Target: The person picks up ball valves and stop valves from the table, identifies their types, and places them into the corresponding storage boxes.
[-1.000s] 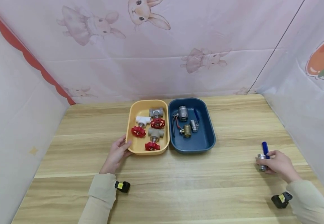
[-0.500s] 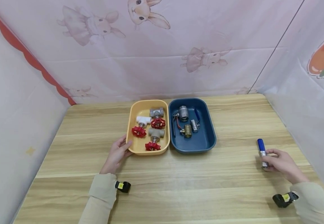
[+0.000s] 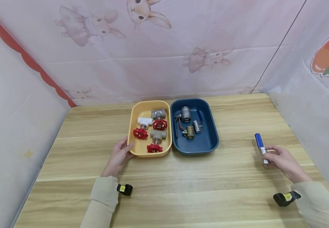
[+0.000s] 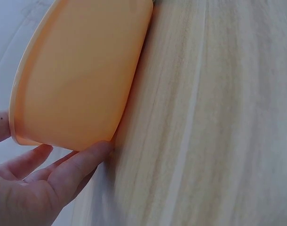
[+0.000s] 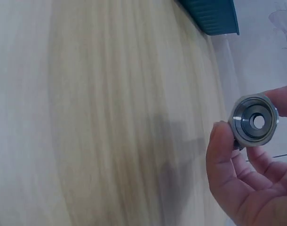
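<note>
My right hand [image 3: 284, 162] pinches a silver ball valve [image 3: 263, 153] with a blue lever handle [image 3: 258, 140] at the right of the table. Seen end-on in the right wrist view, the valve [image 5: 254, 120] shows its round bore between thumb and fingers, held above the wood. My left hand [image 3: 119, 157] grips the near left corner of a yellow tray [image 3: 131, 133], thumb over the rim and fingers against the outer wall [image 4: 77, 94]. Inside that tray lie a white valve [image 3: 145, 122], a grey-beige valve [image 3: 158, 134] and a metal valve [image 3: 158, 113], each with a red handwheel.
A dark blue tray [image 3: 194, 148] stands right beside the yellow one. It holds a large steel ball valve [image 3: 185, 114], a brass one [image 3: 190, 132] and a small silver one [image 3: 197, 126]. Printed cloth walls [image 3: 153, 72] bound the wooden table [image 3: 198, 190].
My right hand has turned the ball valve so its blue handle lines up with the body, then shifted it slightly left and away from me. The left hand stays on the yellow tray.
</note>
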Demonstrator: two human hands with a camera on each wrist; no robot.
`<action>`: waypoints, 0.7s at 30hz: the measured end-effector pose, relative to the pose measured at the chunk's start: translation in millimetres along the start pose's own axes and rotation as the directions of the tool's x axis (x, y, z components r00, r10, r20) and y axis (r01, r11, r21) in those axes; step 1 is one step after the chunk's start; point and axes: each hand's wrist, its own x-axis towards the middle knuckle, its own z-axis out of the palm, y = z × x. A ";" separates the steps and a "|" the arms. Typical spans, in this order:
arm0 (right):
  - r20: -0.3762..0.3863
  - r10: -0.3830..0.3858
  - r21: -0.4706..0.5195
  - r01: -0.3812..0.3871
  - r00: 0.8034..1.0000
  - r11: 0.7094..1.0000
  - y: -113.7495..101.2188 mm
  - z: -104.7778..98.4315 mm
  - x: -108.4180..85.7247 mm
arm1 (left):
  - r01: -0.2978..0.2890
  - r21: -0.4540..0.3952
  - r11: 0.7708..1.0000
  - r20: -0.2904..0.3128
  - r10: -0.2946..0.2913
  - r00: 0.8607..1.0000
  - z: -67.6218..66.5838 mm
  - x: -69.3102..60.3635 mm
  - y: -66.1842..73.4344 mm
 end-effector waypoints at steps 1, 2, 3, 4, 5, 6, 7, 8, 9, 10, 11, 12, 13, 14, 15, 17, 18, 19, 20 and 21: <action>-0.001 -0.012 0.005 0.012 1.000 1.000 -1.3 0.5 0.5 | -0.001 -0.003 1.000 0.004 0.001 1.000 -0.1 0.0 0.2; -0.002 -0.022 0.008 0.022 1.000 1.000 -2.5 0.9 0.9 | 0.002 -0.005 1.000 0.001 -0.002 1.000 0.0 -0.1 0.5; -0.003 -0.034 0.012 0.034 0.999 0.999 -3.7 1.1 1.2 | 0.003 -0.006 1.000 0.000 -0.003 1.000 0.0 -0.1 0.6; -0.004 -0.046 0.017 0.046 0.999 0.999 -4.7 1.3 1.5 | 0.002 -0.007 1.000 0.000 -0.002 1.000 0.0 0.0 0.7; -0.005 -0.057 0.026 0.057 0.998 0.998 -5.6 1.3 1.9 | -0.002 -0.007 1.000 0.005 0.002 1.000 -0.3 0.3 0.4; -0.010 -0.063 0.034 0.063 0.998 0.997 -6.4 1.2 2.3 | -0.004 -0.010 1.000 0.006 0.005 1.000 -0.4 0.6 0.2; -0.009 -0.072 0.041 0.072 0.997 0.997 -7.2 0.9 2.5 | -0.008 -0.010 1.000 0.009 0.008 1.000 -0.5 0.6 0.1; -0.008 -0.079 0.061 0.080 0.997 0.995 -7.9 0.6 2.8 | -0.006 -0.012 1.000 0.005 0.006 1.000 -0.4 0.7 -0.2; -0.005 -0.084 0.087 0.084 0.996 0.993 -8.7 0.3 2.9 | -0.008 -0.013 1.000 0.008 0.008 1.000 -0.7 0.7 -0.6; 0.001 -0.086 0.118 0.085 0.996 0.989 -9.4 0.0 3.1 | -0.008 -0.010 1.000 0.006 0.008 1.000 -0.7 0.6 -0.9; 0.009 -0.089 0.151 0.086 0.996 0.985 -9.9 -0.4 3.4 | -0.008 -0.007 1.000 0.008 0.008 1.000 -0.9 0.6 -1.4; 0.016 -0.091 0.172 0.087 0.996 0.981 -10.5 -0.5 3.8 | -0.004 -0.008 1.000 0.000 0.004 1.000 -0.9 0.6 -1.7; 0.024 -0.097 0.205 0.090 0.995 0.975 -10.6 -0.6 4.5 | -0.005 -0.005 1.000 0.000 0.005 1.000 -0.9 0.5 -2.1; 0.033 -0.106 0.223 0.096 0.994 0.970 -10.6 -0.7 5.3 | -0.007 0.001 1.000 -0.005 0.007 1.000 -0.9 0.7 -2.6; 0.038 -0.111 0.232 0.100 0.993 0.968 -10.4 -0.8 6.2 | -0.012 0.002 1.000 -0.002 0.012 1.000 -0.9 0.7 -2.9; 0.050 -0.137 0.258 0.120 0.989 0.959 -8.8 -1.2 8.6 | -0.020 0.004 1.000 0.001 0.020 1.000 -1.0 1.4 -3.5; 0.051 -0.146 0.255 0.128 0.988 0.959 -8.7 -1.0 9.4 | -0.023 0.005 1.000 0.000 0.023 1.000 -0.9 1.8 -3.8; 0.051 -0.149 0.253 0.132 0.987 0.958 -9.3 -0.4 9.8 | -0.026 0.007 1.000 0.000 0.026 1.000 -0.8 2.2 -4.1; 0.054 -0.157 0.237 0.140 0.986 0.961 -10.6 0.1 9.7 | -0.027 0.016 0.999 -0.001 0.028 1.000 -0.8 2.3 -4.2; 0.053 -0.157 0.245 0.139 0.986 0.959 -12.4 0.7 9.6 | -0.029 0.014 0.999 0.003 0.029 1.000 -0.9 2.7 -4.4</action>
